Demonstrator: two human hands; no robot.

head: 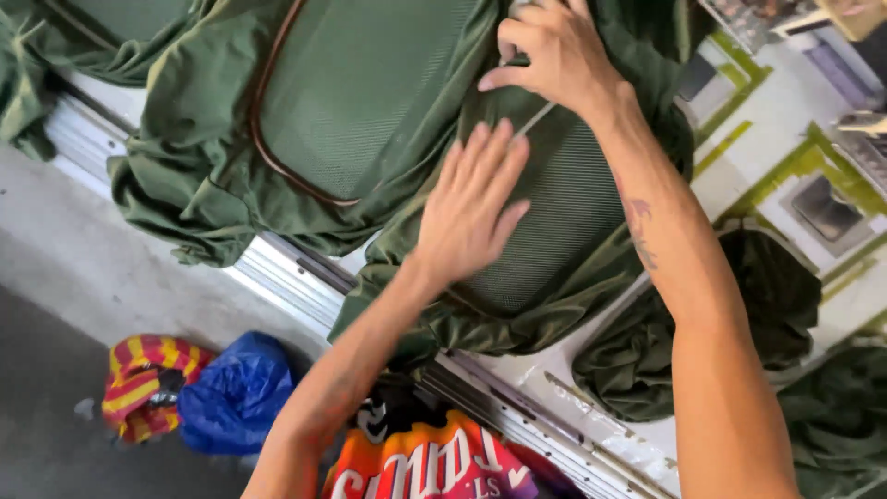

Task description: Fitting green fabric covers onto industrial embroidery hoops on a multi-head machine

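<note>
Flattening green mesh panel (554, 212) on the white surface (767, 139): left hand (471, 208) lies palm-down, fingers spread wide; right hand (554, 55) pinches the top edge seam. Best keep the fabric taut and smooth outward, avoiding bunching the loose folds.

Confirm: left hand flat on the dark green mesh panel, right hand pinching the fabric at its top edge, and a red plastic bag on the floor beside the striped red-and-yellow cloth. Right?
One error: the plastic bag is blue, not red, as the head view shows. The rest holds: left hand flat on the dark green mesh panel, right hand pinching at its top edge, striped red-and-yellow cloth beside the bag.
</note>
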